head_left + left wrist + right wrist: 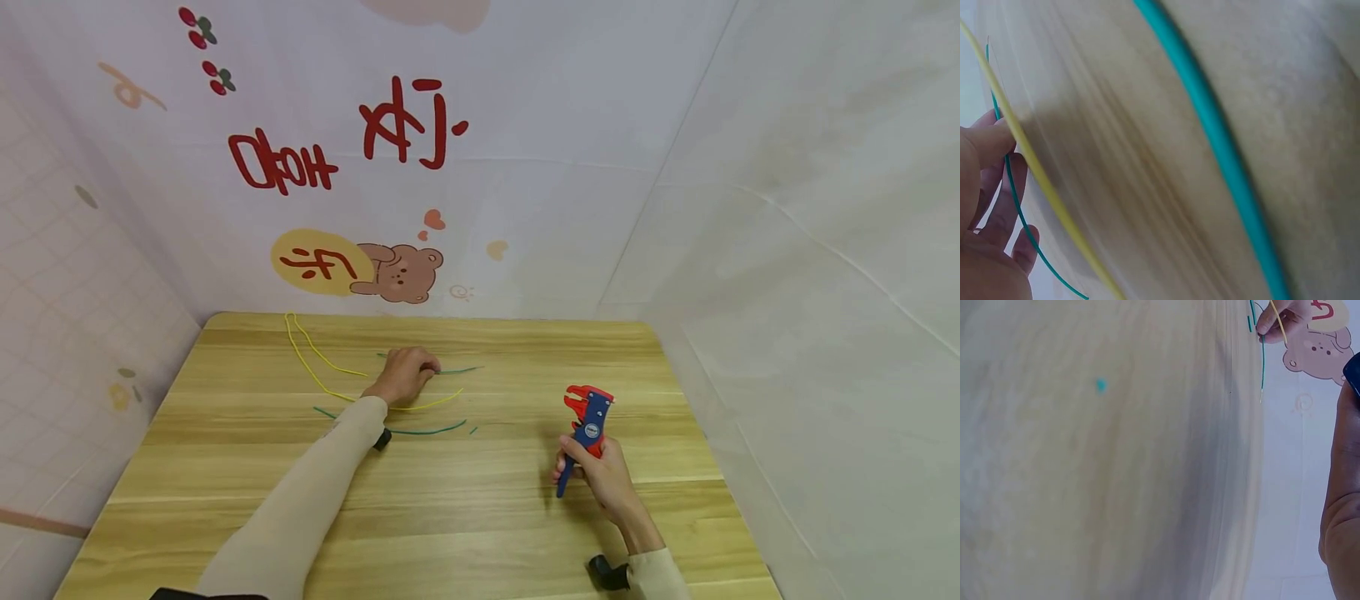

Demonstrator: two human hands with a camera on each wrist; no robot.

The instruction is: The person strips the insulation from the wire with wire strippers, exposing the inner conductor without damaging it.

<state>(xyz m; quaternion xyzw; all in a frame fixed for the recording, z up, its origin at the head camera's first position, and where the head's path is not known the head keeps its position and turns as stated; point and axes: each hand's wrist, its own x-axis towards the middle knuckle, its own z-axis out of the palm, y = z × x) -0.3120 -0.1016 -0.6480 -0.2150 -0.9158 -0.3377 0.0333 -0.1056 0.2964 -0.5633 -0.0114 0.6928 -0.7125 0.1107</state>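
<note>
One green wire (458,370), mid-frame, is pinched by left hand (403,375). Right hand (606,479), lower right, grips a wire stripper (593,418) low, presumably to leave its head free.

We are noting bright, even light in the head view, with a faint shadow (551,475) beside the right hand (604,477), lower right; in the right wrist view, a green speck (1101,385), upper left, is blurring.

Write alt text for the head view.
A person's left grip pinches a green wire at a wooden table, while the right grip holds a red-and-blue wire stripper. A bent yellow wire and another green wire lie nearby.
</note>
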